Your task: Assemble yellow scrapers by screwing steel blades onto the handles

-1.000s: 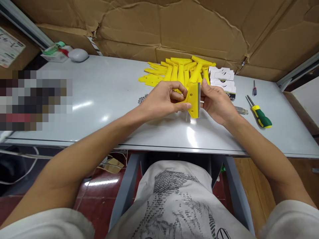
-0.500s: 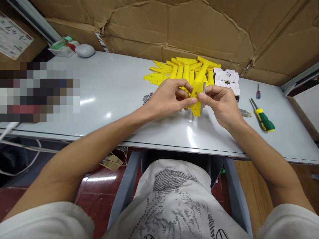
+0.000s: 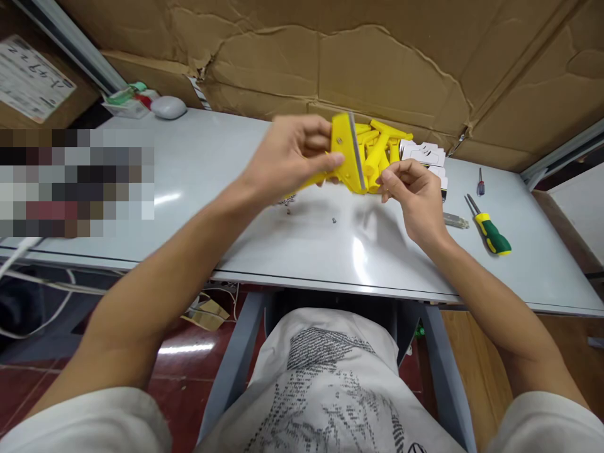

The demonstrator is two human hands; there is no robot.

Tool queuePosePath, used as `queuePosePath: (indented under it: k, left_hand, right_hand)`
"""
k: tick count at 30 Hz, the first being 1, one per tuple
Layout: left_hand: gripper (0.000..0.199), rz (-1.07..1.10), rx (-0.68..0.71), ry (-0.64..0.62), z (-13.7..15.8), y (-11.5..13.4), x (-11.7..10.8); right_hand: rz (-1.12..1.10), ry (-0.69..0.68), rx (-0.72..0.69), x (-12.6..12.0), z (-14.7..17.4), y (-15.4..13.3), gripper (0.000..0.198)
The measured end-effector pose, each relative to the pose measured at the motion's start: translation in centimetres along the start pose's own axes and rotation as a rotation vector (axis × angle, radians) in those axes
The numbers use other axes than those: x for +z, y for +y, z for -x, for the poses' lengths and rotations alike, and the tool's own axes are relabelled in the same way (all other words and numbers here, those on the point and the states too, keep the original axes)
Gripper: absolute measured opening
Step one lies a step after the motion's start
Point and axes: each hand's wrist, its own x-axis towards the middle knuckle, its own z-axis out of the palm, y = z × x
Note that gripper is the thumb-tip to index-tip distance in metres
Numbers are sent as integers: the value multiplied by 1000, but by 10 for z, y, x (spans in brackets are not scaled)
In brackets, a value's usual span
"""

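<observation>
A yellow scraper (image 3: 342, 135) with a grey metal blade along its right edge is gripped by my left hand (image 3: 283, 154). Its head is raised above the table, tilted, and the handle runs back beneath my palm. My right hand (image 3: 418, 198) is just right of the blade, apart from it, thumb and fingertips pinched together. Whatever sits in that pinch is too small to make out. Behind the held scraper lies a pile of yellow scrapers (image 3: 387, 133), partly hidden. Small screws (image 3: 287, 201) lie under my left wrist, and a single screw (image 3: 334, 220) is on the tabletop.
White printed cards (image 3: 419, 153) are stacked right of the pile. Further right are a flat metallic piece (image 3: 455, 220), a green-and-yellow screwdriver (image 3: 493, 236) and a small screwdriver (image 3: 480, 187). A grey rounded object (image 3: 168, 107) stands far left. Cardboard (image 3: 274, 69) walls the table's back.
My left hand has moved the scraper left and up, turning its blade to a slant. My right hand has come off the scraper and is now apart from it.
</observation>
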Motion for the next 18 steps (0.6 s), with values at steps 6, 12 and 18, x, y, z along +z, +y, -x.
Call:
queuePosePath:
  k: [6, 12, 18]
  left_hand:
    - [64, -18, -8, 295, -21, -7, -44]
    - [81, -59, -185, 324, -22, -8, -44]
    - [65, -92, -166, 341, -24, -11, -48]
  right_hand:
    - [434, -422, -205, 12, 6, 15, 29]
    - [627, -661, -216, 62, -3, 28, 10]
    - [682, -587, -189, 103, -26, 34, 13]
